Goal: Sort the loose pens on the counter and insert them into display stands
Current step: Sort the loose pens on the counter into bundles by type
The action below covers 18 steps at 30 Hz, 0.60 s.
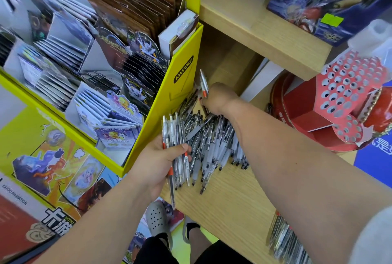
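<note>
A heap of loose clear pens (214, 142) lies on the wooden counter (233, 200) beside a yellow card rack. My left hand (158, 162) grips a bundle of several pens (177, 136), some with red parts, just left of the heap. My right hand (218, 99) reaches over the far end of the heap and pinches a red-tipped pen (204, 83) that points away from me. A red display stand (347, 85) full of round holes sits at the right, its holes without pens.
The yellow card rack (182, 98) walls the counter's left side. A wooden shelf (275, 36) overhangs the back, with a blue box (331, 0) on it. More packed pens (286, 240) lie at the counter's near right edge. My feet show below.
</note>
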### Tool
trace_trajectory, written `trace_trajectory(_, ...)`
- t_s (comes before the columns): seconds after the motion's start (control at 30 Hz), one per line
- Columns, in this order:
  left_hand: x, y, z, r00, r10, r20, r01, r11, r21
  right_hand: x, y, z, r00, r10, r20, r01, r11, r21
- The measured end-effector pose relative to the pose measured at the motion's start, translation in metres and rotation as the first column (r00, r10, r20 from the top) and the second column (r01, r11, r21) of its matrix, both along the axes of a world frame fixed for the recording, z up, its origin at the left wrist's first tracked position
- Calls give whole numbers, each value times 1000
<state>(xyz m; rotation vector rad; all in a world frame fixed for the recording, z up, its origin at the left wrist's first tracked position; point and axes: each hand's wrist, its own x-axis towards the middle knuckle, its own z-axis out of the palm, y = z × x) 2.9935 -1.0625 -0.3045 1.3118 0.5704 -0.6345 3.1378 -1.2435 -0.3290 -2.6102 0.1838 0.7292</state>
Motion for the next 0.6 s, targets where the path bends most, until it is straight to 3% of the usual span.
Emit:
trace_trajectory(0.33, 0, 2, 0, 1000, -5, 3, 5, 1000, 10, -8, 1, 4, 1000, -1, 17, 1, 1000, -11)
trace_trajectory(0.6, -2, 3, 5, 1000, -23, -4, 23, 1000, 16, -2, -7, 7, 948, -317, 33, 292, 905, 309)
